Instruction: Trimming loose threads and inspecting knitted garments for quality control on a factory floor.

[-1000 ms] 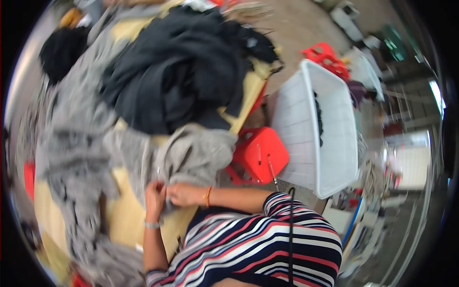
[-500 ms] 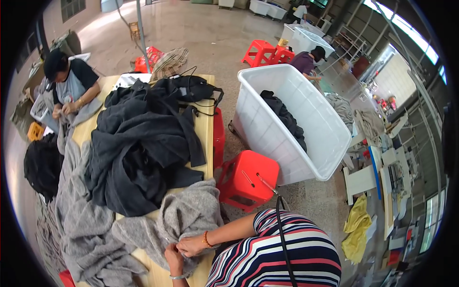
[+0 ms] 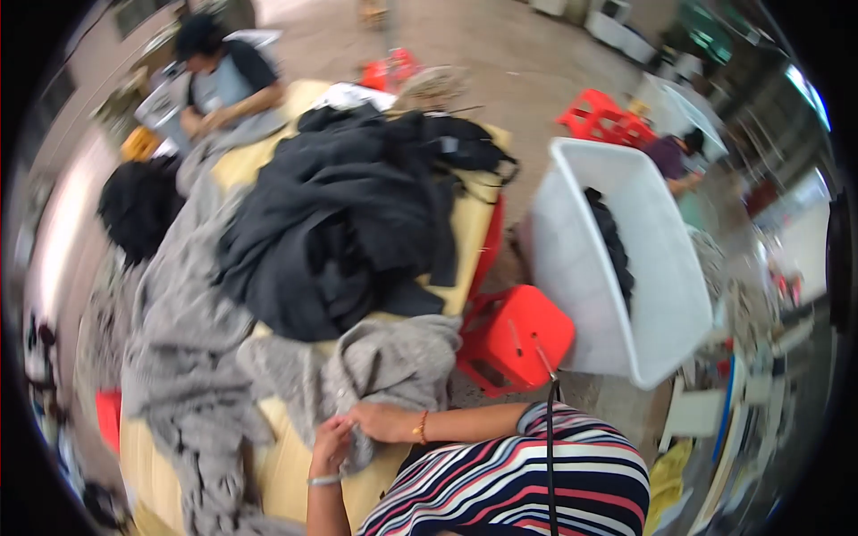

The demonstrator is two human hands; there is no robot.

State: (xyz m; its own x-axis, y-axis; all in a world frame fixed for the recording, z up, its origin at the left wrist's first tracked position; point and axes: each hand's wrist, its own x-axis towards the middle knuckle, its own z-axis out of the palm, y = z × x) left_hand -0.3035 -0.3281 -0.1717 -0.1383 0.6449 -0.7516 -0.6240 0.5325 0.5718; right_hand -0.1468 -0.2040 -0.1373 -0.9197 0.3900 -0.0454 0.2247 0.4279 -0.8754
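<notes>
A grey knit garment lies bunched at the near end of the wooden table. My left hand, with a silver bangle at the wrist, is closed in a pinch at its near edge. Against it, fingertips meeting, is my right hand, which wears a beaded bracelet. Its fingers are also closed on the knit; the small spot between the fingertips is blurred. Just beyond my hands rises a large heap of dark garments. More grey knitwear trails along the table's left side.
Right of the table stand a red stool and a big white bin with dark cloth inside. A co-worker handles grey cloth at the far left; another person sits behind the bin. A black cable hangs beside my right arm.
The view has swung left, so the table, bin and stool sit farther right in the picture. Both hands stay together at the grey garment, with my left forearm now showing more.
</notes>
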